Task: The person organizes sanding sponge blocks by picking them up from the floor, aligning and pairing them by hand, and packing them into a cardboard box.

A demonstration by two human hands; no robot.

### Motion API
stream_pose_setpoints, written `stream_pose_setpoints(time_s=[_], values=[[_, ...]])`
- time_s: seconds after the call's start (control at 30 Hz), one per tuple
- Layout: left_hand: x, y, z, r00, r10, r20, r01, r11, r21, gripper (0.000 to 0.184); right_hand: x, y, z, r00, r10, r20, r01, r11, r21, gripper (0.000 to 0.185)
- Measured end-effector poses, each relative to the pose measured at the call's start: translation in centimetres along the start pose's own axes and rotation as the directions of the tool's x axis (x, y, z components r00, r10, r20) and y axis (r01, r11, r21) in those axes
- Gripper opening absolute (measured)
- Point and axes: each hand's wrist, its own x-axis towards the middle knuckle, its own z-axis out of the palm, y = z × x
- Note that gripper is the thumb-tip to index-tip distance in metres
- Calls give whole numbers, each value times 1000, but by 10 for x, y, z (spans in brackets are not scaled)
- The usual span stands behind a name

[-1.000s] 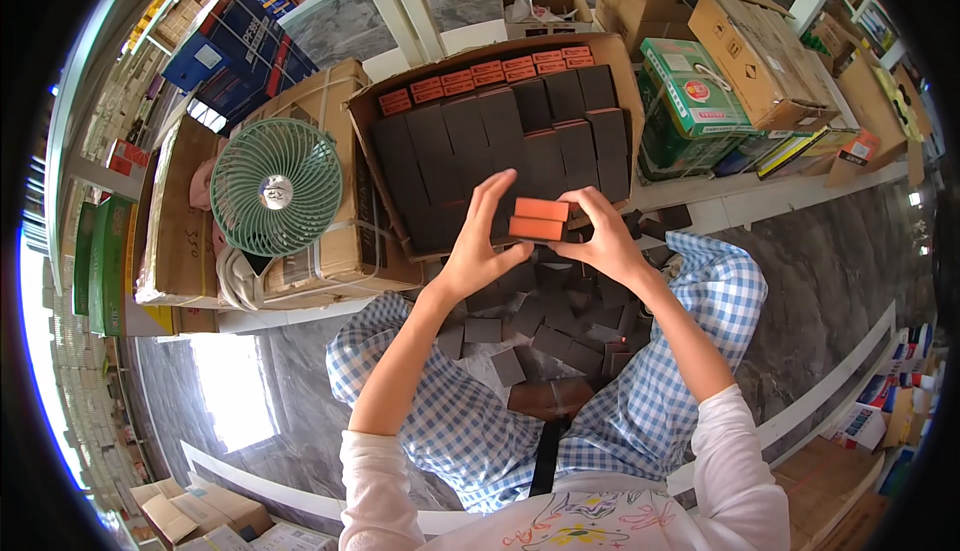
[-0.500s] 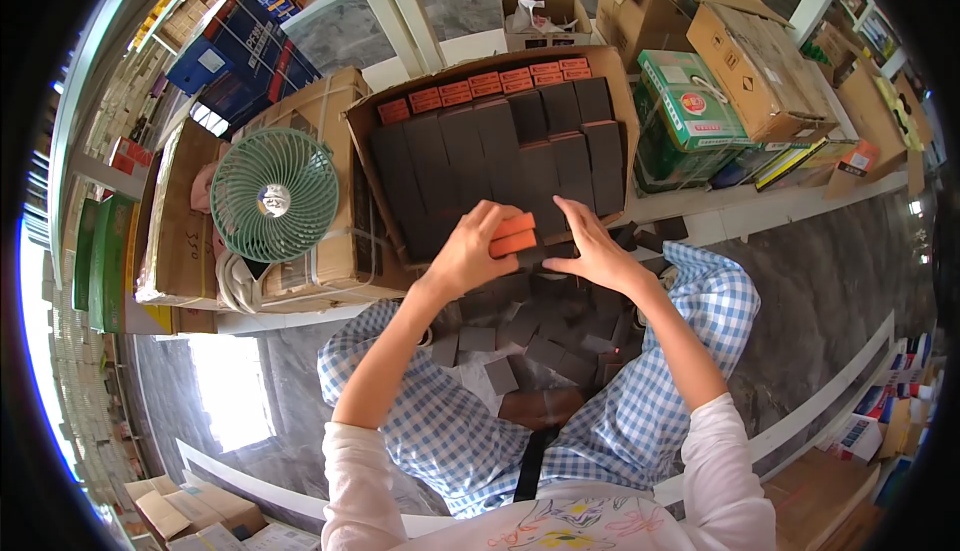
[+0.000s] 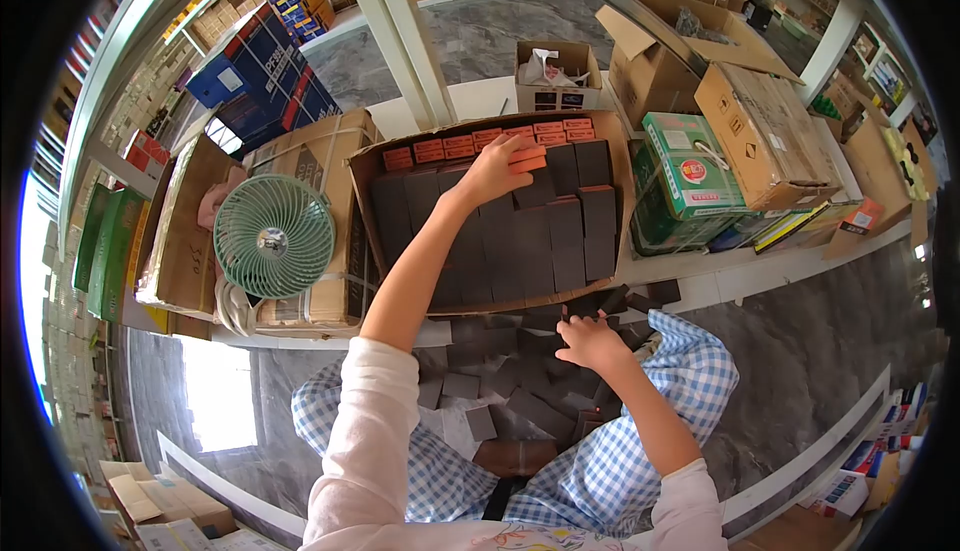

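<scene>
My left hand (image 3: 492, 173) is closed on a pair of small dark boxes with orange ends (image 3: 528, 159), over the back part of a large open carton (image 3: 622, 201). Rows of black boxes (image 3: 508, 251) fill the carton, and orange-ended ones (image 3: 458, 145) line its back wall. My right hand (image 3: 592, 341) is down at the pile of loose black boxes (image 3: 540, 413) on the floor before me, its fingers bent around a dark box (image 3: 612, 301) or just touching it; the grip is partly hidden.
A green fan (image 3: 274, 236) stands at the left on a brown carton (image 3: 350, 151). Right of the large carton are a green box (image 3: 692, 176) and a brown box (image 3: 765, 131). A small open box (image 3: 556, 96) and a metal post (image 3: 400, 41) are behind it.
My left hand has carried the orange-ended boxes forward to the carton's back rows. My right hand has moved away from them, down to the loose pile. The view has tilted up.
</scene>
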Motion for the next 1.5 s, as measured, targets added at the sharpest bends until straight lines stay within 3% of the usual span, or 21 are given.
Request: stream_pose_setpoints(time_s=[0.13,0.2,0.33,0.43,0.5,0.57,0.7,0.77,0.87,0.97,1.1,1.2,1.27,1.3,1.37,1.4,1.43,1.47,1.5], values=[[29,-19,12,993,-11,118,13,1000,-15,49,-2,10,7,992,-28,-125,33,999,41,42],[34,-24,15,988,-2,157,3,1000,-5,48,3,17,16,958,13,-288,-16,1000,-9,39],[32,-44,29,974,-88,207,85,996,26,45,-11,22,10,979,46,-197,-68,992,-107,42],[27,-38,35,956,-207,209,178,973,146,44,-11,24,17,991,95,-89,-96,995,-4,40],[25,-37,39,937,-273,220,225,949,219,44,-11,24,23,990,92,-108,-94,996,-10,39],[21,-41,49,969,-193,156,102,883,459,52,-13,25,28,989,86,-120,-90,996,-26,38],[10,-52,60,964,-238,118,165,886,433,67,-18,17,25,990,50,-129,-59,996,-63,37],[5,-36,47,937,-246,249,75,835,545,82,-18,13,22,991,40,-131,-52,995,-83,37],[8,-42,46,929,-224,294,9,809,588,91,-18,9,27,991,9,-135,-20,997,-75,40],[10,-50,60,929,-296,223,87,759,645,100,-18,11,32,993,-3,-118,-3,999,-52,40],[7,-30,63,935,-321,150,111,668,736,103,-16,20,31,988,38,-153,-41,999,-19,38],[-7,-24,62,970,-234,70,89,606,790,100,-11,22,35,961,160,-225,-194,971,-136,39],[-21,-20,67,996,71,-62,-1,666,746,86,-14,23,33,963,158,-218,-192,971,-146,40],[-33,-14,72,996,56,-63,8,674,739,86,-17,22,31,965,151,-213,-186,971,-153,41],[-64,7,77,965,155,-213,-31,869,494,62,-20,17,30,977,149,-151,-169,977,-129,42],[-84,28,76,942,169,-290,-80,952,296,31,-19,15,33,983,141,-114,-152,984,-89,40],[-106,30,87,936,169,-308,-131,981,142,14,-16,13,36,988,131,-79,-135,990,-46,39],[-129,36,102,952,64,-301,-88,994,-68,12,-12,13,42,993,111,-28,-112,993,-49,39],[-157,38,116,979,-177,-100,144,950,-277,16,-12,10,40,996,91,21,-90,994,-67,42]])
